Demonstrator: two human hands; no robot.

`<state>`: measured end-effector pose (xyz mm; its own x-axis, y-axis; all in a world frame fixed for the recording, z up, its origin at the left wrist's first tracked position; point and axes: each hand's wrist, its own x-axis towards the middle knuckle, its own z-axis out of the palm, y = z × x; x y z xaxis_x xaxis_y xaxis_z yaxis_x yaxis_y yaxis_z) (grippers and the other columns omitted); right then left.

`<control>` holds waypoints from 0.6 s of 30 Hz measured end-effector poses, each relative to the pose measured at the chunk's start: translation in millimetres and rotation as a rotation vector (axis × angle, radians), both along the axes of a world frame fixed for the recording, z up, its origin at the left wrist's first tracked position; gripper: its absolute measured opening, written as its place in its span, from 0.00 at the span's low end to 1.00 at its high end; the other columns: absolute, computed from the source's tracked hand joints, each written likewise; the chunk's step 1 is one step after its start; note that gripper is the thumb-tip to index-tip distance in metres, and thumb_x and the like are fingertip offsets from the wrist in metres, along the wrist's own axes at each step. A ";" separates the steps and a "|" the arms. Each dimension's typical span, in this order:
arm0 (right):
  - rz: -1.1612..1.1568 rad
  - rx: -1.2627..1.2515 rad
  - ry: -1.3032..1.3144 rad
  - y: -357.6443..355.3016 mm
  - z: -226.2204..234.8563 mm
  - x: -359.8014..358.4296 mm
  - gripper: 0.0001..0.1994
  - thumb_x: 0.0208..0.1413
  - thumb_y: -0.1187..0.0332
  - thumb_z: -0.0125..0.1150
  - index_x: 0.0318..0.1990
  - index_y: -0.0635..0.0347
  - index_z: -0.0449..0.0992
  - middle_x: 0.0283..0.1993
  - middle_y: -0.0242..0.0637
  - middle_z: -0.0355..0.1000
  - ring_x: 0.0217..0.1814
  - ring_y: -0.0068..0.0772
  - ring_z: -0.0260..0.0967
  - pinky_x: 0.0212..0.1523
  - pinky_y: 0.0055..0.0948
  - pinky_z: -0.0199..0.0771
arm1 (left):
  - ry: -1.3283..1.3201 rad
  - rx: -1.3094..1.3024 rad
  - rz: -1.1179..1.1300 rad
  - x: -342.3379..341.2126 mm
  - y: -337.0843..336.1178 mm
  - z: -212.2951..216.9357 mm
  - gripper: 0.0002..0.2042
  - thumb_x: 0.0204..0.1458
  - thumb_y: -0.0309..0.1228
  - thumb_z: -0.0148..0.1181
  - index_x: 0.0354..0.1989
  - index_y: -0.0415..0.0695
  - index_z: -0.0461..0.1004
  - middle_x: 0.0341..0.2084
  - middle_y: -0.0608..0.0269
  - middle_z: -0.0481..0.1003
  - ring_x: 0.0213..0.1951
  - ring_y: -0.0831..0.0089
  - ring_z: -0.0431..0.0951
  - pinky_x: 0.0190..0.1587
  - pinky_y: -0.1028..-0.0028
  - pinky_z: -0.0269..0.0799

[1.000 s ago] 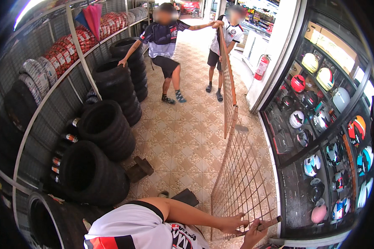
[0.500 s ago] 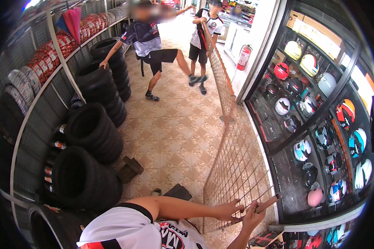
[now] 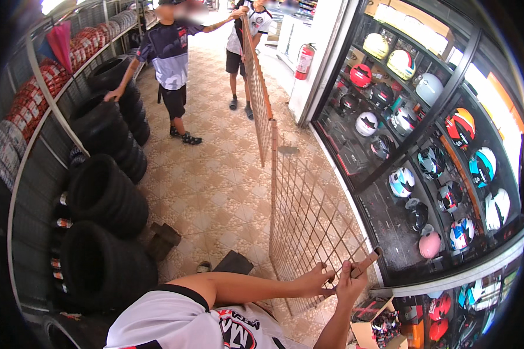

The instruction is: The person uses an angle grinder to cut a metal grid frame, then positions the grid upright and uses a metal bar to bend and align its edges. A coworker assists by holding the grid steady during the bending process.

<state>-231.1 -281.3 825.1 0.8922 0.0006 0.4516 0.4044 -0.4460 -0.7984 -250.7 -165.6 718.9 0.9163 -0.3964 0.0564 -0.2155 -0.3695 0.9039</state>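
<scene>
Wire mesh panel [image 3: 308, 215] stands upright, left hand [image 3: 313, 280] and right hand [image 3: 350, 286] grips pinching its near edge.

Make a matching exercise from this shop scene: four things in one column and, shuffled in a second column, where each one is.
Things:
1. wire grid panel
2. fire extinguisher
3. helmets
4. tyres

Places:
A. behind the glass showcase on the right
B. stacked along the left wall
C. gripped by the left hand and right hand
D. standing by the white pillar at the back

Pairs: 1-C, 2-D, 3-A, 4-B
</scene>
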 end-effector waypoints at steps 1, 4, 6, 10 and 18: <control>0.002 -0.025 0.044 6.8 7.8 4.5 0.21 0.65 0.55 0.67 0.32 0.68 0.73 0.24 0.32 0.68 0.27 0.30 0.66 0.30 0.34 0.66 | 0.003 -0.009 0.033 1.4 1.7 0.8 0.32 0.53 0.48 0.71 0.60 0.45 0.67 0.59 0.19 0.59 0.64 0.27 0.61 0.64 0.46 0.65; 0.075 -0.095 0.112 40.7 26.7 21.9 0.22 0.63 0.54 0.68 0.34 0.69 0.74 0.24 0.37 0.71 0.27 0.31 0.67 0.31 0.36 0.68 | -0.013 -0.046 0.180 7.9 13.4 2.1 0.32 0.53 0.49 0.71 0.60 0.44 0.66 0.56 0.21 0.62 0.60 0.28 0.64 0.63 0.48 0.66; 0.147 -0.121 0.063 68.8 33.1 36.8 0.20 0.62 0.57 0.70 0.35 0.70 0.75 0.23 0.40 0.74 0.25 0.28 0.69 0.28 0.35 0.69 | 0.004 -0.082 0.257 15.5 27.6 0.9 0.30 0.53 0.51 0.70 0.53 0.42 0.67 0.53 0.23 0.63 0.56 0.29 0.68 0.59 0.49 0.69; 0.222 -0.178 0.137 135.6 28.7 75.9 0.20 0.60 0.57 0.72 0.37 0.71 0.76 0.24 0.46 0.75 0.26 0.35 0.72 0.30 0.37 0.70 | 0.045 -0.106 0.337 45.5 73.8 -15.6 0.38 0.55 0.52 0.68 0.68 0.44 0.61 0.53 0.23 0.64 0.54 0.31 0.70 0.60 0.51 0.69; 0.344 -0.494 0.345 302.3 -69.6 191.2 0.20 0.61 0.56 0.68 0.37 0.68 0.75 0.25 0.51 0.73 0.26 0.51 0.70 0.31 0.45 0.69 | 0.138 -0.192 0.312 156.9 181.1 -188.2 0.37 0.57 0.42 0.67 0.72 0.41 0.59 0.65 0.35 0.65 0.67 0.35 0.61 0.69 0.50 0.60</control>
<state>-39.9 21.0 755.5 0.8971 0.4415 0.0160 0.3473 -0.6824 -0.6432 -93.8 15.5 530.7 0.9954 -0.0914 -0.0301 0.0093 -0.2198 0.9755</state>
